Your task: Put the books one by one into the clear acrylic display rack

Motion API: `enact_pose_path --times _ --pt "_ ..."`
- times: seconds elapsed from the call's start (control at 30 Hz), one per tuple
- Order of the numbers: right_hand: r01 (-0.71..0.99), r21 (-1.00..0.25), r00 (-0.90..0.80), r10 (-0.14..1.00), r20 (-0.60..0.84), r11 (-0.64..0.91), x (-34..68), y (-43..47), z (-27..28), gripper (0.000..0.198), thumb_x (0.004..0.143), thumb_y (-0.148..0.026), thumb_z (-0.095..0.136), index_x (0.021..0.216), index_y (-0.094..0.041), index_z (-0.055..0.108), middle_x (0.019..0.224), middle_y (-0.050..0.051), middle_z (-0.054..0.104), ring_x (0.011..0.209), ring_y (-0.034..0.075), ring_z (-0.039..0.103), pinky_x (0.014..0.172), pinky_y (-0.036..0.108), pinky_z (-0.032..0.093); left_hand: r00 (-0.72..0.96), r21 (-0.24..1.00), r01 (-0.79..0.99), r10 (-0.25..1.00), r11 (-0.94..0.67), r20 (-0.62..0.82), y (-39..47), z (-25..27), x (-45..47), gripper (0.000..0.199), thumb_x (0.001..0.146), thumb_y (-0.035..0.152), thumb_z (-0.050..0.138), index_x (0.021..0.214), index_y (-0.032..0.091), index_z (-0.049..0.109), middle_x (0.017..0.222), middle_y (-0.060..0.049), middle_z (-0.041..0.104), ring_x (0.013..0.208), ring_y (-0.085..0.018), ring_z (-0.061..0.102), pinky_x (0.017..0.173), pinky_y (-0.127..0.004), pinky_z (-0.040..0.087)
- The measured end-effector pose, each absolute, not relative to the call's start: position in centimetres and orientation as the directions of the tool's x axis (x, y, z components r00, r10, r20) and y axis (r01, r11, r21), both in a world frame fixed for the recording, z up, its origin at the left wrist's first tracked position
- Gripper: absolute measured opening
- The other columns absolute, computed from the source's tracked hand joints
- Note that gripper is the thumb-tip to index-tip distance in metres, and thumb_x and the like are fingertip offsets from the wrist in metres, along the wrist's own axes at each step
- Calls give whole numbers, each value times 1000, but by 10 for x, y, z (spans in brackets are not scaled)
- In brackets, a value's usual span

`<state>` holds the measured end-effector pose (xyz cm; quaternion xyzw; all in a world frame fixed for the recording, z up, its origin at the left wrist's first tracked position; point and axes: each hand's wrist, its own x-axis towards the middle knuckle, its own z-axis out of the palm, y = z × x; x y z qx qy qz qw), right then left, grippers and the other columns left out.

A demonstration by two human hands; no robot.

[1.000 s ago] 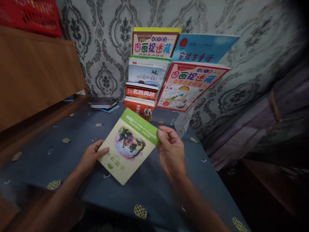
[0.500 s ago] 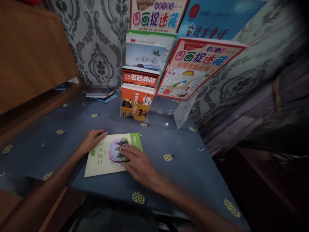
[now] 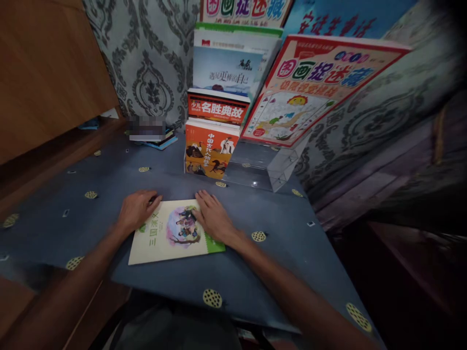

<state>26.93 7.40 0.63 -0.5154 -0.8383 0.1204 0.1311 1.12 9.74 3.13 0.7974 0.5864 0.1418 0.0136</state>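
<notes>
Compared with half a second ago, the right hand (image 3: 213,216) is lying farther right on the pale book (image 3: 164,240), covering part of its green band rather than the middle of the cover picture. That book is lying flat, cover up, near the front edge of the dark blue tablecloth (image 3: 284,209), its green title running sideways at the left end. Fingers of the right hand are stretching out flat toward the book's far edge. The left hand (image 3: 138,209) is resting over the far left corner; whether its fingers are pinching the edge, I cannot tell. Both hands are lying apart, with the cover picture showing between them. Beyond them, an orange book (image 3: 209,150) is standing lowest at the left side of a clear rack (image 3: 280,170). Behind it, a red-topped book (image 3: 219,108) and a blue-and-white book (image 3: 229,63) are rising in tiers, while a large red-bordered book (image 3: 314,87) is leaning on the right side, in front of a blue book (image 3: 343,19). Farther left, a small stack of books (image 3: 168,141) is lying near the patterned wallpaper (image 3: 151,82), its top blurred out. A wooden cabinet (image 3: 54,73) is standing along the left, and a purplish curtain (image 3: 383,189) is hanging at the right.
</notes>
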Motion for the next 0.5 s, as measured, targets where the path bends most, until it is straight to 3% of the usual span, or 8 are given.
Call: enact_pose_path --times 0.1,0.2,0.27,0.37,0.5 --pt "832 -370 -401 909 111 413 278 74 1 57 106 -39 34 152 -7 42 158 19 42 153 27 30 124 49 28 390 20 913 885 -408 256 86 33 30 33 99 32 39 100 18 68 100 -14 71 99 -31 65 92 -44 46" --pt "827 -376 -396 908 137 417 279 73 -3 54 105 -32 33 152 -9 44 156 17 46 152 26 32 124 50 28 527 65 826 808 -560 265 61 22 67 40 102 36 38 130 16 57 130 -15 67 119 -28 62 106 -46 42" --pt "823 -375 -403 904 143 426 279 72 -4 53 102 -24 32 151 -8 44 156 17 47 151 26 34 124 49 28 618 94 752 748 -652 241 44 10 92 53 103 46 37 145 14 44 148 -17 55 139 -28 49 116 -45 35" --pt "817 -371 -412 897 162 442 280 73 -5 53 100 -19 31 151 -8 45 155 17 48 149 27 37 123 49 29 638 83 744 742 -663 206 31 -4 109 70 104 57 28 152 7 33 158 -22 41 152 -31 31 122 -51 24" --pt "816 -364 -408 893 189 449 281 73 -6 51 104 -26 30 148 -7 49 151 17 52 145 28 42 122 49 31 556 91 813 812 -576 177 37 -7 83 74 103 60 23 153 7 35 160 -21 40 152 -29 30 123 -51 23"
